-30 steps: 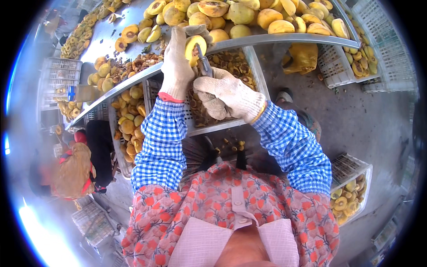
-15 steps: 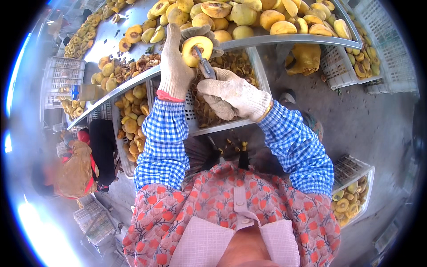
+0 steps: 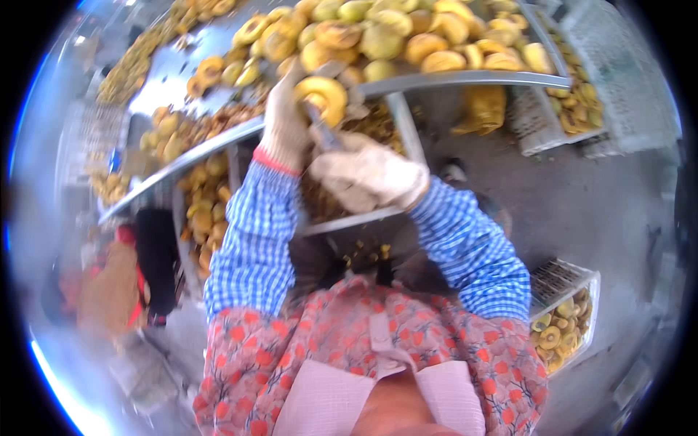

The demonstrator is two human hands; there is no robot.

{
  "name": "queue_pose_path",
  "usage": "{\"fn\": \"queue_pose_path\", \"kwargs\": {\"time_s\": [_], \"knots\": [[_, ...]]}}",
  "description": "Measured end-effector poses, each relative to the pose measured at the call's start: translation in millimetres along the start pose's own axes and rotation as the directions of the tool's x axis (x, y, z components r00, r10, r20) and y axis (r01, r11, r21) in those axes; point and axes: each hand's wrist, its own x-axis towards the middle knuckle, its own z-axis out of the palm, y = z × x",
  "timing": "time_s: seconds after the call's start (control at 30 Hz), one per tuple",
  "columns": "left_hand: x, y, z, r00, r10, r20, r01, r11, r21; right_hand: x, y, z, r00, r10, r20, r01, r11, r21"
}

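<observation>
My left hand (image 3: 285, 120), in a white work glove, holds a halved yellow fruit (image 3: 321, 96) with its cut face toward me. My right hand (image 3: 367, 176), also gloved, grips a small metal knife (image 3: 321, 133) whose tip is at the fruit's hollow centre. Both hands are raised in front of the edge of a metal table (image 3: 465, 77) heaped with whole yellow fruits (image 3: 396, 33). The picture is blurred by motion.
A crate of peelings and scraps (image 3: 363, 156) sits under my hands. A crate of cut fruit (image 3: 200, 211) stands lower left, white crates of halved fruit at lower right (image 3: 563, 327) and upper right (image 3: 582, 94). Another person in dark and orange clothing (image 3: 120, 283) is at left.
The camera has moved closer and blurred. My left hand has turned the fruit slightly while the knife in my right hand stays at its centre.
</observation>
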Motion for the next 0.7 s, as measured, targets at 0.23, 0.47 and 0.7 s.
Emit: {"fn": "queue_pose_path", "kwargs": {"time_s": [0.23,0.47,0.7], "knots": [[-38,-14,7,0.996,0.088,0.005,-0.088,0.996,-0.033,1,17,0,0.999,0.039,-0.016,-0.041,0.99,-0.139],[-23,-22,-64,0.905,0.401,0.142,-0.38,0.612,0.693,-7,19,18,0.955,-0.287,-0.078,0.236,0.891,-0.388],[-130,34,-82,0.715,0.678,-0.17,-0.433,0.62,0.654,-1,99,-131,0.929,-0.367,-0.049,-0.188,-0.353,-0.917]]}}
